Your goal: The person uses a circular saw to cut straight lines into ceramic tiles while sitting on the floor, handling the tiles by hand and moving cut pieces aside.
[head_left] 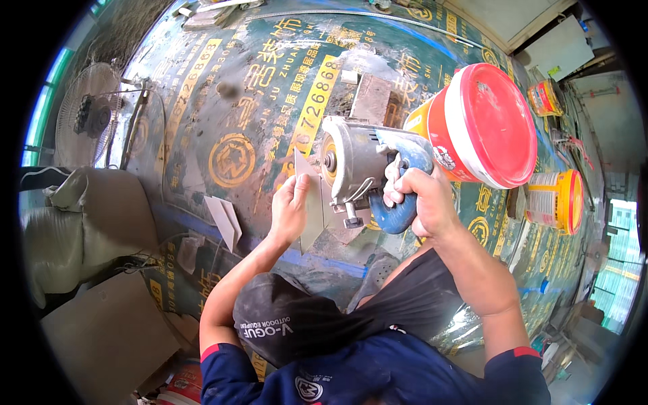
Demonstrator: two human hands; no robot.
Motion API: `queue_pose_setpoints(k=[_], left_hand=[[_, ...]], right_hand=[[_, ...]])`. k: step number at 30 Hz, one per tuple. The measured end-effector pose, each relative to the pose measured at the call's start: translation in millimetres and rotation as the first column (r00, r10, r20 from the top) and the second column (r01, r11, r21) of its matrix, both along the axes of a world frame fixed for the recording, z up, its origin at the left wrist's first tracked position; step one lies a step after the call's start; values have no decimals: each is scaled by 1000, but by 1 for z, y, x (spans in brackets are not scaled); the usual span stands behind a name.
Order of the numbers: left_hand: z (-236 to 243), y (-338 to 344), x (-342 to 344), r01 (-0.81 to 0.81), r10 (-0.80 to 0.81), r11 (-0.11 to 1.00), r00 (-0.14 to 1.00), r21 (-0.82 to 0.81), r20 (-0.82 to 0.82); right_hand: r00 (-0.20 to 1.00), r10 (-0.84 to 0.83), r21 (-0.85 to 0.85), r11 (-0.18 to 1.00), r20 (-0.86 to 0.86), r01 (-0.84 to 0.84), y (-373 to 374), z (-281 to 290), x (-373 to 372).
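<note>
My right hand (pixel 422 196) is wrapped round the blue handle of a handheld tile cutter (pixel 358 152) with a dusty grey metal body. Its round blade (pixel 329 158) faces left, toward a thin grey tile piece (pixel 312 212). My left hand (pixel 290 206) pinches that piece along its left side, thumb on top, and holds it tilted up close to the blade. Whether blade and tile touch, I cannot tell. Left of my left hand, two narrow cut tile pieces (pixel 224 223) lie on the sheeted floor.
A red-lidded bucket (pixel 491 125) stands just beyond the cutter, with a yellow bucket (pixel 555 201) farther right. At left are a fan (pixel 89 115), a full sack (pixel 91 216) and a large flat tile (pixel 111 337). Dusty green printed sheeting (pixel 196 135) covers the floor.
</note>
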State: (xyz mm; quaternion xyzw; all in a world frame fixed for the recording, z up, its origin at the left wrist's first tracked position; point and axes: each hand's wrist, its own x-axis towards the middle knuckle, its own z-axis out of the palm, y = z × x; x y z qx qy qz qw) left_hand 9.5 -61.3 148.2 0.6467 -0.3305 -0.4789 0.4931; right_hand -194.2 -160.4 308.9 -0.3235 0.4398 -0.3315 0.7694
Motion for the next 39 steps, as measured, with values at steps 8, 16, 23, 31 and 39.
queue_pose_setpoints(k=[8, 16, 23, 31, 39], left_hand=[[2, 2, 1, -21, 22, 1000, 999, 12, -39], [-6, 3, 3, -16, 15, 1000, 1000, 19, 18], [-5, 2, 0, -18, 18, 1000, 1000, 21, 10], [-2, 4, 3, -6, 6, 998, 1000, 69, 9], [-5, 5, 5, -27, 27, 999, 1000, 44, -10]], right_hand=[[998, 52, -34, 998, -35, -53, 2, -1, 5], [998, 40, -18, 999, -48, -41, 4, -2, 6], [996, 59, -16, 998, -62, -60, 4, -2, 7], [992, 79, -5, 997, -94, -80, 5, -4, 9], [988, 112, 6, 994, -106, -112, 2, -8, 11]])
